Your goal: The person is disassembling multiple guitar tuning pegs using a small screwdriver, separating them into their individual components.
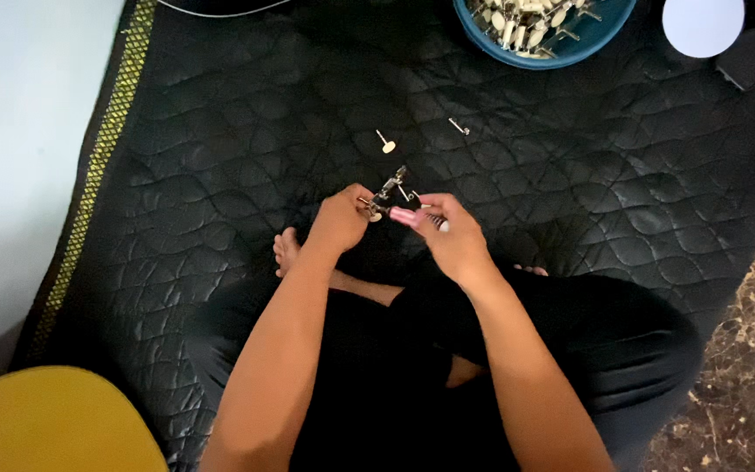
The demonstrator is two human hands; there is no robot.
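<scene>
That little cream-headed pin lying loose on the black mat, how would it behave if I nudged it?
The cream-headed pin looks tiny, so probably very light. Its round head and thin stem suggest it would pivot or roll in an arc. The quilted mat looks soft, so it may catch in a seam.

Left hand [340, 220], right hand [449, 236] pinched together

I see my left hand [340, 220] and right hand [447, 238] pinching a small metal assembly [388, 192] between them, well below the blue bowl [542, 35] of similar pieces.
</scene>
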